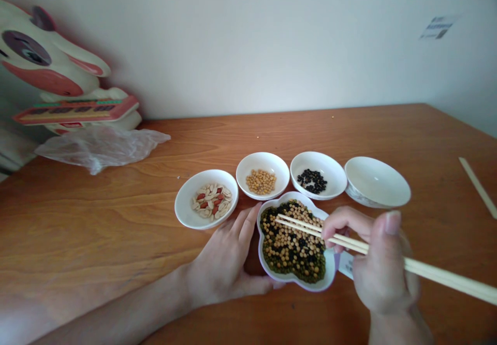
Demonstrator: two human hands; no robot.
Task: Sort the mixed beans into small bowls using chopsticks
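My right hand is closed round a pair of wooden chopsticks, whose tips rest over a flower-shaped white dish filled with mixed yellow, green and black beans. My left hand lies on the table with fingers stretched out, cupping the left rim of that dish. Behind it stands a row of small white bowls: one with peanuts, one with yellow beans, one with black beans and one with nothing in it.
A wooden table runs back to a white wall. A crumpled clear plastic bag and a cartoon-animal toy sit at the far left. A pale wooden stick lies at the right edge.
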